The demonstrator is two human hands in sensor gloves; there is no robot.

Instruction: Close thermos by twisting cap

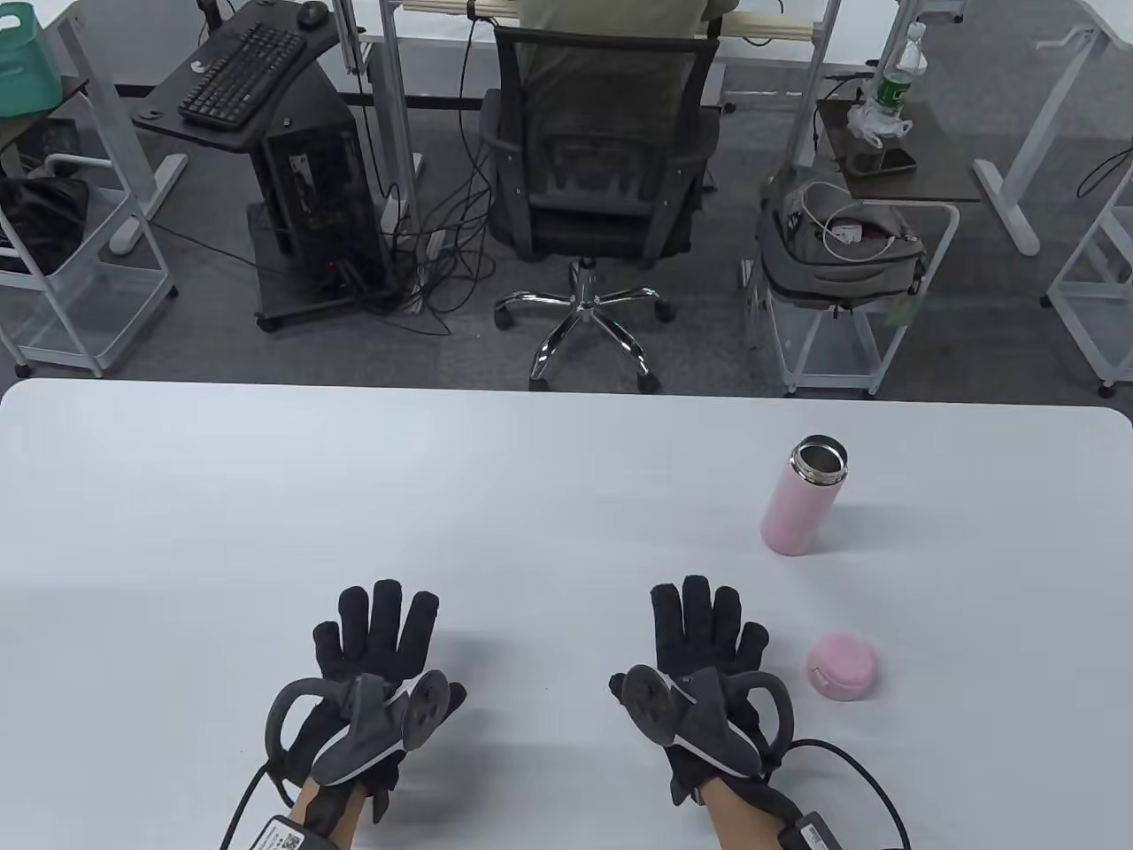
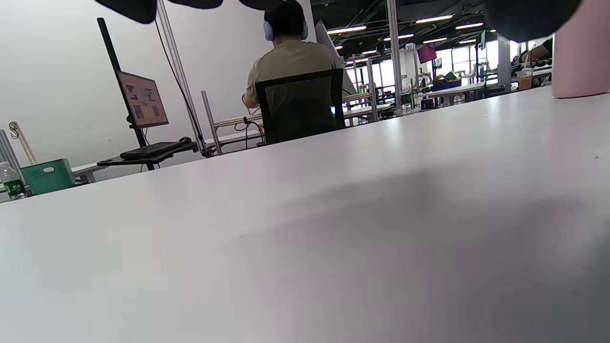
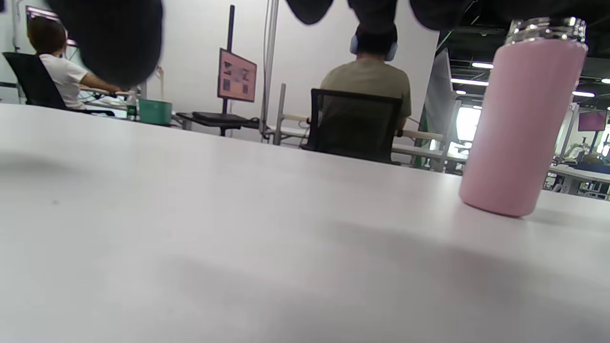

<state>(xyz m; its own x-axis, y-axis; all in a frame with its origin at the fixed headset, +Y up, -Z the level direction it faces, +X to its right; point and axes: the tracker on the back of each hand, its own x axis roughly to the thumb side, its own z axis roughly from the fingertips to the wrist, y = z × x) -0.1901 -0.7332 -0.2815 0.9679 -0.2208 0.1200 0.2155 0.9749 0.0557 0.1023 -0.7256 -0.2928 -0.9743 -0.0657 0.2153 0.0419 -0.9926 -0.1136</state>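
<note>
Both grips wide, nothing held; pink cap (image 1: 842,665) beside right hand (image 1: 699,660) should be pinched, seated squarely on upright open pink thermos (image 1: 804,496), body steadied by left hand (image 1: 372,673)

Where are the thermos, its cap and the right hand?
thermos (image 1: 799,509): table view, middle of the pink body.
cap (image 1: 842,665): table view, top face of the pink cap.
right hand (image 1: 708,655): table view, back of the glove.
</note>
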